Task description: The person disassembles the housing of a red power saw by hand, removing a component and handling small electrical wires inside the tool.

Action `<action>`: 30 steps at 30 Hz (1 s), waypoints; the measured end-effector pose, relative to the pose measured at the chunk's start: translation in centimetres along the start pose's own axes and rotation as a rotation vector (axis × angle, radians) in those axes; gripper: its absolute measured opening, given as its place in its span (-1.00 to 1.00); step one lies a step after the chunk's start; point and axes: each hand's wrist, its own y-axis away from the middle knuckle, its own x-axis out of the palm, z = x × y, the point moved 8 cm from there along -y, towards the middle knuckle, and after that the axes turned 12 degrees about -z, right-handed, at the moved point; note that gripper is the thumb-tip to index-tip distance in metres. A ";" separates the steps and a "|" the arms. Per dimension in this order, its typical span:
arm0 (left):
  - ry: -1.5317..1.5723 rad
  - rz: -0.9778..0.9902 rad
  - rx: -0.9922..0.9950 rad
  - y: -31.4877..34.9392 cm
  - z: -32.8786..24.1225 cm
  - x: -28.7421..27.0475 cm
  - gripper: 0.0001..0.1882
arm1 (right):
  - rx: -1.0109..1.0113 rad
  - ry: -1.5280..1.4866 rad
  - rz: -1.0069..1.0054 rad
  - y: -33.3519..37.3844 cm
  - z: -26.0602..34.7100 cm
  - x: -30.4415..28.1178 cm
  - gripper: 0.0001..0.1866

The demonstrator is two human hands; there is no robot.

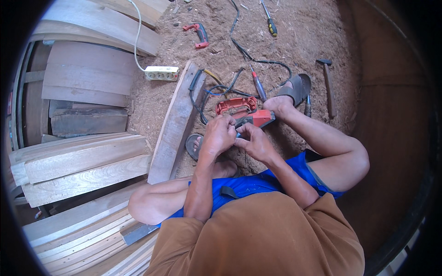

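My left hand point(221, 134) and my right hand point(257, 143) are close together over the sawdust between my legs, fingers pinched. A small bluish bit shows between them, too covered to name. Just beyond the fingers lies a red and black power tool body point(260, 118). Next to it is a hollow red casing piece point(235, 105) with an open handle loop. A black power cord point(197, 99) and loose thin wires run from beside the tool toward the wooden beam. Near my right foot lies a screwdriver point(259, 86) with a red shaft and dark handle.
A wooden beam point(174, 129) lies left of my hands. A white power strip point(161, 73) and a red-grey casing part point(199, 36) are beyond it. Another screwdriver point(271, 26) and a hammer point(329, 87) lie right. Stacked boards point(83, 161) fill the left side.
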 end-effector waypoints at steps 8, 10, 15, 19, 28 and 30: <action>-0.010 -0.139 0.045 -0.1 -2.3 -2.2 -0.76 | 0.055 -0.007 -0.088 0.9 2.1 -0.6 -0.75; 0.070 -0.113 0.001 -0.2 -2.7 -2.5 -0.69 | 0.197 -0.275 -0.016 0.4 1.0 0.7 -0.77; 0.265 -0.099 -0.086 0.5 -2.2 -3.6 -0.70 | 0.495 -0.775 -0.099 0.2 -0.5 1.8 -0.79; 0.429 -0.026 -0.186 1.4 -1.7 -3.4 -0.76 | 0.550 -0.834 -0.092 -0.3 -1.7 2.0 -0.80; 0.628 -0.160 -0.325 1.8 1.6 -2.3 -0.74 | 0.476 -0.667 -0.142 -1.2 -1.7 1.5 -0.83; 0.478 -0.204 -0.284 1.3 1.4 -2.3 -0.73 | 0.432 -0.675 -0.139 -1.5 -2.0 1.6 -0.83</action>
